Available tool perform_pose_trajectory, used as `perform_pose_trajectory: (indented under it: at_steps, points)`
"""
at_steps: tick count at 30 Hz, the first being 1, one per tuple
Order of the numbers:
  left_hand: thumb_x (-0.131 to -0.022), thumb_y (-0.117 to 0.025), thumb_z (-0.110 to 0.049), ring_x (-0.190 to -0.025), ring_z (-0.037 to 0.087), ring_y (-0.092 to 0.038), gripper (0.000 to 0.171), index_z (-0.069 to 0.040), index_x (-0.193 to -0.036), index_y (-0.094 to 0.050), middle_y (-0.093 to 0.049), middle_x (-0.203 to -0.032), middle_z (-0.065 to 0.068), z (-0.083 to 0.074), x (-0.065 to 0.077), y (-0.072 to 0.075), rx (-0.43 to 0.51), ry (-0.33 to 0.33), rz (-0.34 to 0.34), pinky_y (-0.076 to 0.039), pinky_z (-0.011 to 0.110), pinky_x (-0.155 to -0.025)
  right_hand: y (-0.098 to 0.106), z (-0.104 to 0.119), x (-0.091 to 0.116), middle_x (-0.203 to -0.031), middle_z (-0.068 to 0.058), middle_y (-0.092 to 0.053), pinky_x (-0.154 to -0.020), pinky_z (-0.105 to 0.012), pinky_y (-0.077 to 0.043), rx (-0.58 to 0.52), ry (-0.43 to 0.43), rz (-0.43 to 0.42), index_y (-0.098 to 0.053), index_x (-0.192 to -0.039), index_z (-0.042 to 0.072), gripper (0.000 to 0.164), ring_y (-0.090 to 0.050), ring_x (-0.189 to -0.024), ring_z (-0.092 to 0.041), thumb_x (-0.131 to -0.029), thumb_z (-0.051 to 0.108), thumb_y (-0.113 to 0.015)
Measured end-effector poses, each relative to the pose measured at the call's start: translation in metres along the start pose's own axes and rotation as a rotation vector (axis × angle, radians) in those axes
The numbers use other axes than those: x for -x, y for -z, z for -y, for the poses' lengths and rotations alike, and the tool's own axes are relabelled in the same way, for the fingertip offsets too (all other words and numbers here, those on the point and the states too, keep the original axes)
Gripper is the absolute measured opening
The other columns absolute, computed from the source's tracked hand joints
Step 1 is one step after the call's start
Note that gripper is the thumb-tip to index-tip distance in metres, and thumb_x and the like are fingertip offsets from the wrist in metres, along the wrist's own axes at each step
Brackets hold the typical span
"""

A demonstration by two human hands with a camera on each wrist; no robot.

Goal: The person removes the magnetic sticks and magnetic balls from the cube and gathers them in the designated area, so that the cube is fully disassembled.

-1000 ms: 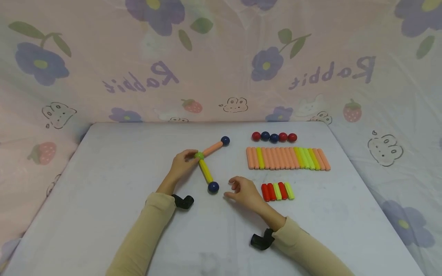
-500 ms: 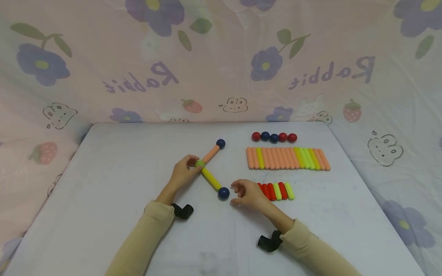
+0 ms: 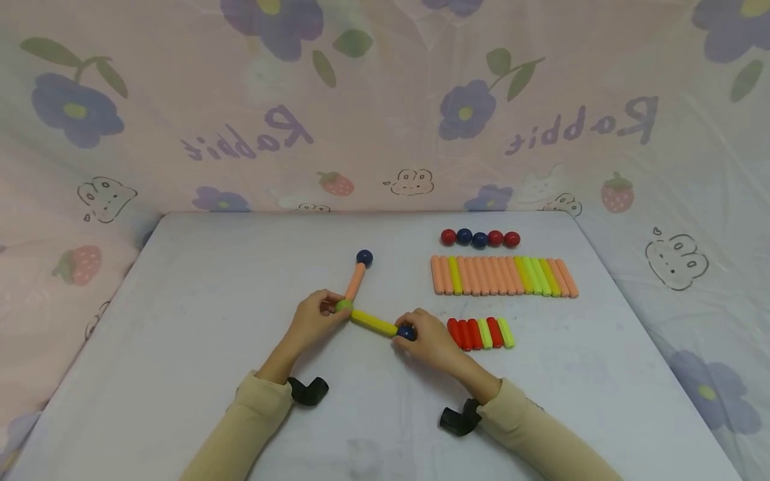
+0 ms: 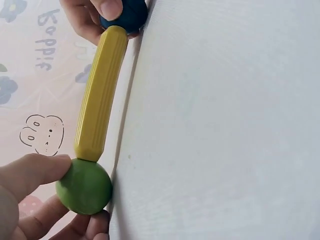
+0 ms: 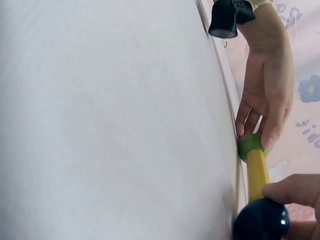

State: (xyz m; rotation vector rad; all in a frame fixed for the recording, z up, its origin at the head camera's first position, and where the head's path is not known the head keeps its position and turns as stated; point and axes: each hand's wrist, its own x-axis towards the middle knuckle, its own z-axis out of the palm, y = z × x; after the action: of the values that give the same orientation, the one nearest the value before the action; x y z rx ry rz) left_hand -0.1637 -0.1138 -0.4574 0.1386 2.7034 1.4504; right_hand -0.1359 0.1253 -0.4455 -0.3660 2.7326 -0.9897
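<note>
My left hand (image 3: pixel 315 319) grips a green ball (image 4: pixel 85 187) between thumb and fingers. A yellow rod (image 3: pixel 373 323) joins that ball to a dark blue ball (image 5: pixel 261 220), which my right hand (image 3: pixel 428 339) pinches. From the green ball a peach rod (image 3: pixel 355 282) runs toward the back, ending in another dark blue ball (image 3: pixel 364 258). In the left wrist view the yellow rod stands between both hands, its ends against the two balls.
Red and blue balls (image 3: pixel 479 240) form a row at the back right. In front lies a row of peach, yellow and lime rods (image 3: pixel 490 276). Shorter red and lime rods (image 3: pixel 486 333) lie close beside my right hand. A patterned cloth (image 3: pixel 373 107) rises behind the white table (image 3: pixel 210 267).
My left hand has drawn the green ball toward me, and the joined pieces have turned so the yellow rod points right. My right hand has taken hold of the blue ball at its end.
</note>
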Motion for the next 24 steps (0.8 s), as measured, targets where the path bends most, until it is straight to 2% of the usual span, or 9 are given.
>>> perform_pose_trajectory:
  at_steps: [5,9,14,20,24]
  points:
    - [-0.085,-0.072,-0.016,-0.098,0.025,-0.063,0.029,0.001,-0.108,-0.065,-0.069,-0.107,0.018,0.000,0.005,0.001,0.012,0.028,0.026,-0.050,0.022,-0.082,0.001,-0.002,-0.006,-0.091,-0.008,-0.062,-0.073,-0.028,-0.054,0.028,0.007,-0.011,-0.069,-0.098,0.007,0.016,-0.055,-0.080,-0.016,-0.085,0.015,-0.072]
    - [-0.084,-0.074,-0.016,-0.096,0.023,-0.064,0.029,0.001,-0.106,-0.065,-0.070,-0.105,0.018,-0.001,0.007,0.001,0.021,0.044,0.024,-0.050,0.017,-0.078,0.004,-0.003,-0.010,-0.089,-0.010,-0.060,-0.070,-0.026,-0.051,0.036,0.021,-0.006,-0.070,-0.098,0.006,0.015,-0.053,-0.079,-0.017,-0.085,0.013,-0.071]
    - [-0.084,-0.075,-0.016,-0.095,0.022,-0.064,0.029,0.000,-0.106,-0.066,-0.070,-0.104,0.018,-0.001,0.008,0.001,0.033,0.057,0.019,-0.047,0.012,-0.076,0.005,-0.004,-0.011,-0.093,-0.012,-0.056,-0.075,-0.031,-0.052,0.053,0.030,-0.020,-0.071,-0.099,0.005,0.015,-0.054,-0.082,-0.020,-0.086,0.012,-0.070]
    - [-0.084,-0.074,-0.015,-0.096,0.023,-0.064,0.029,0.001,-0.107,-0.065,-0.069,-0.105,0.018,0.000,0.009,0.001,0.053,0.053,0.017,-0.051,0.015,-0.079,0.012,-0.005,-0.011,-0.097,-0.013,-0.058,-0.083,-0.037,-0.055,-0.019,-0.002,-0.056,-0.070,-0.101,0.007,0.019,-0.055,-0.090,-0.022,-0.084,0.013,-0.073]
    - [-0.083,-0.075,-0.014,-0.096,0.023,-0.064,0.029,0.001,-0.107,-0.065,-0.069,-0.105,0.018,0.000,0.009,0.000,0.060,0.051,0.013,-0.051,0.016,-0.080,0.022,-0.010,-0.015,-0.103,-0.015,-0.063,-0.086,-0.039,-0.054,-0.072,0.018,-0.086,-0.067,-0.106,0.004,0.028,-0.057,-0.094,-0.025,-0.081,0.013,-0.076]
